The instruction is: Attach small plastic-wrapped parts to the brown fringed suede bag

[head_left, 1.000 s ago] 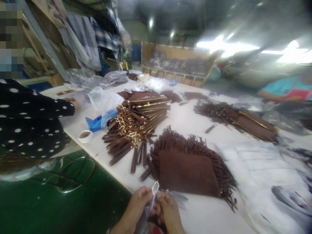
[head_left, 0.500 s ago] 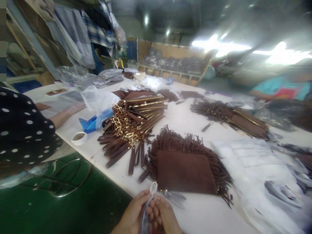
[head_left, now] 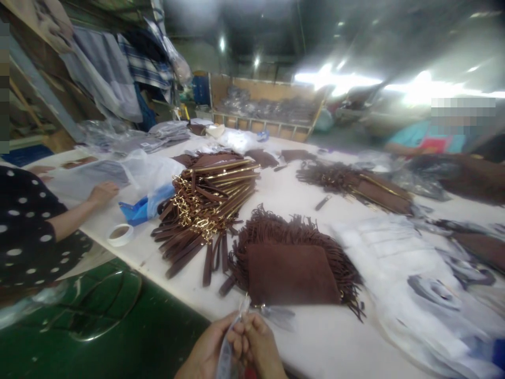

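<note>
At the bottom middle, close to the table edge, my left hand [head_left: 209,345] and my right hand [head_left: 261,339] come together with fingers closed. Between them they pinch a translucent plastic strip [head_left: 224,358], whose narrow tip points up at the bag. What the plastic covers is too blurred to tell. Just beyond my fingers lies a brown suede bag [head_left: 292,273] with long fringe [head_left: 284,226] spread behind it. A small gold ring and a plastic-wrapped piece [head_left: 278,316] stick out from the bag's near edge.
Left of the bag is a pile of brown gold-trimmed bags [head_left: 213,195] with straps. A tape roll [head_left: 120,235] and a blue tape dispenser [head_left: 136,209] stand near the edge. White wrapping sheets [head_left: 379,263] lie right. A person in a dotted sleeve [head_left: 27,226] works at left; another sits far right.
The view has shifted slightly, so things sit further left. My fingers have closed higher on the strip, covering more of its tip. The left person's hand has lifted into a curled shape.
</note>
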The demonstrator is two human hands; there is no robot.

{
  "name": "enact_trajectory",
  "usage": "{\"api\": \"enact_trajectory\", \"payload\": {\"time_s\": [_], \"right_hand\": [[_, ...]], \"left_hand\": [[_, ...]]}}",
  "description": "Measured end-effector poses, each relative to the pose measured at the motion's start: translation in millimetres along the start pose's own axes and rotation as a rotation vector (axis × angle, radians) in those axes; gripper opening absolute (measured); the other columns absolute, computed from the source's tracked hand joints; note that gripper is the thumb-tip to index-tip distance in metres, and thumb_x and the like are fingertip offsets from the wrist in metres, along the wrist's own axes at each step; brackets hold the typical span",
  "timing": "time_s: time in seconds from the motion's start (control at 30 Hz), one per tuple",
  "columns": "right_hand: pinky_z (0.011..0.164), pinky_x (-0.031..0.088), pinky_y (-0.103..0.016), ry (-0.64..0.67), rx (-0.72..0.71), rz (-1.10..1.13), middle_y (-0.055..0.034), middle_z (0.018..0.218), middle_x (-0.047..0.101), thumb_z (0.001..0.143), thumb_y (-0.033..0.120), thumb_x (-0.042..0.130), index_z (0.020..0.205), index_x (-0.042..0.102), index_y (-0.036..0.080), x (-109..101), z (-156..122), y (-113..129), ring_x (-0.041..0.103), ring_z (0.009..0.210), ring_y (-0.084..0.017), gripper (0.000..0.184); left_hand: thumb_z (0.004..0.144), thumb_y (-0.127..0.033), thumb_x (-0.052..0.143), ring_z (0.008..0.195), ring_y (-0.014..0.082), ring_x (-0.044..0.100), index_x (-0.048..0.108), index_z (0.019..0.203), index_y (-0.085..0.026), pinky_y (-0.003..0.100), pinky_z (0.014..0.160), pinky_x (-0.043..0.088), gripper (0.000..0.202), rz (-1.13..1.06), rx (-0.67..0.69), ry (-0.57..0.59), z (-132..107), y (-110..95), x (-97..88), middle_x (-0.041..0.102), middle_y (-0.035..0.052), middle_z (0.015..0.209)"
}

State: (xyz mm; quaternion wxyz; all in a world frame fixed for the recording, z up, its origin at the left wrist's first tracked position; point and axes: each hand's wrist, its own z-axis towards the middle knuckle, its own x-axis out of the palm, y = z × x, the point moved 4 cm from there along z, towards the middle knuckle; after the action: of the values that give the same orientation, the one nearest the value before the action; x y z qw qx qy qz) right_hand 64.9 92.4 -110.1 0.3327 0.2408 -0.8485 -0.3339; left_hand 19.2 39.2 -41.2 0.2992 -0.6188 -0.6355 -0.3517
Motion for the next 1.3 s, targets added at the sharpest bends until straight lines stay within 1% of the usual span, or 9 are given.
{"api": "enact_trajectory", "payload": {"time_s": [0.17, 0.4, 0.5, 0.67, 0.8, 0.9, 1.0, 1.13, 1.3], "right_hand": [[0.031, 0.028, -0.017, 0.032, -0.03, 0.047, 0.005, 0.042, 0.056, 0.068, 0.076, 0.067, 0.076, 0.05, 0.021, -2, -1, -4, 0.041, 0.029, -0.007, 0.058], [0.032, 0.027, -0.017, 0.061, -0.001, 0.014, 0.0068, 0.041, 0.052, 0.066, 0.073, 0.069, 0.075, 0.049, 0.021, -5, 0, -4, 0.037, 0.03, -0.006, 0.057], [0.033, 0.029, -0.017, 0.075, 0.056, 0.027, 0.0095, 0.041, 0.049, 0.064, 0.065, 0.074, 0.076, 0.05, 0.021, -7, 0, -1, 0.036, 0.031, -0.006, 0.051], [0.034, 0.027, -0.014, 0.111, 0.162, 0.025, 0.0073, 0.047, 0.054, 0.061, 0.04, 0.078, 0.082, 0.055, 0.019, -8, -6, 12, 0.041, 0.035, -0.006, 0.037], [0.034, 0.029, -0.014, 0.146, 0.149, 0.013, 0.0005, 0.06, 0.065, 0.06, 0.045, 0.078, 0.08, 0.059, 0.016, -3, -17, 26, 0.042, 0.036, -0.003, 0.04], [0.034, 0.034, -0.018, 0.216, 0.111, -0.041, -0.0023, 0.065, 0.067, 0.06, 0.061, 0.077, 0.081, 0.06, 0.014, -3, -28, 33, 0.042, 0.034, -0.004, 0.055], [0.034, 0.029, -0.018, 0.226, 0.089, -0.19, 0.0026, 0.05, 0.059, 0.055, 0.077, 0.072, 0.083, 0.057, 0.015, -17, -39, 37, 0.042, 0.032, -0.007, 0.069], [0.035, 0.022, -0.017, 0.143, 0.039, -0.333, -0.0006, 0.056, 0.065, 0.062, 0.079, 0.065, 0.085, 0.056, 0.016, -55, -48, 51, 0.044, 0.034, -0.006, 0.067], [0.036, 0.027, -0.019, -0.253, -0.112, -0.248, -0.0025, 0.063, 0.068, 0.061, 0.07, 0.07, 0.088, 0.058, 0.018, -104, -54, 84, 0.044, 0.033, -0.007, 0.061]], "left_hand": [[0.093, -0.023, 0.057, 0.042, 0.0064, 0.054, 0.06, 0.075, -0.009, 0.011, 0.047, 0.042, 0.023, -0.077, 0.021, 0.023, 5, -1, -4.9, 0.056, 0.0011, 0.049], [0.092, -0.021, 0.058, 0.042, 0.0108, 0.057, 0.057, 0.072, -0.009, 0.019, 0.047, 0.05, 0.024, -0.052, 0.006, 0.016, 0, 2, 3.3, 0.059, 0.0024, 0.053], [0.092, -0.021, 0.058, 0.045, 0.0123, 0.06, 0.058, 0.075, -0.007, 0.02, 0.047, 0.053, 0.023, -0.038, -0.016, -0.012, -6, 1, 6.3, 0.06, 0.004, 0.055], [0.097, -0.02, 0.05, 0.041, 0.0073, 0.055, 0.059, 0.083, -0.004, 0.011, 0.039, 0.044, 0.023, -0.044, -0.025, -0.045, -8, -7, 1.4, 0.058, 0.0033, 0.056], [0.094, -0.022, 0.056, 0.042, 0.008, 0.055, 0.061, 0.088, -0.003, 0.014, 0.043, 0.048, 0.02, 0.125, 0.062, -0.062, -8, -11, -3.1, 0.058, 0.0023, 0.057], [0.089, -0.022, 0.064, 0.048, 0.011, 0.059, 0.063, 0.099, -0.004, 0.019, 0.049, 0.052, 0.02, 0.286, 0.163, -0.124, -11, -14, -4.9, 0.062, 0.003, 0.06], [0.088, -0.028, 0.066, 0.057, 0.0148, 0.064, 0.062, 0.106, -0.005, 0.024, 0.056, 0.055, 0.03, 0.385, 0.205, -0.21, -14, -17, -7.2, 0.068, 0.0089, 0.072], [0.085, -0.038, 0.068, 0.068, 0.0189, 0.068, 0.062, 0.105, -0.003, 0.03, 0.065, 0.057, 0.04, 0.514, 0.204, -0.226, -9, -20, -7.6, 0.07, 0.0161, 0.086], [0.082, -0.046, 0.068, 0.056, 0.0164, 0.064, 0.061, 0.083, -0.01, 0.024, 0.054, 0.049, 0.036, 0.811, 0.397, -0.303, 4, -30, -12.8, 0.07, 0.0112, 0.072]]}}
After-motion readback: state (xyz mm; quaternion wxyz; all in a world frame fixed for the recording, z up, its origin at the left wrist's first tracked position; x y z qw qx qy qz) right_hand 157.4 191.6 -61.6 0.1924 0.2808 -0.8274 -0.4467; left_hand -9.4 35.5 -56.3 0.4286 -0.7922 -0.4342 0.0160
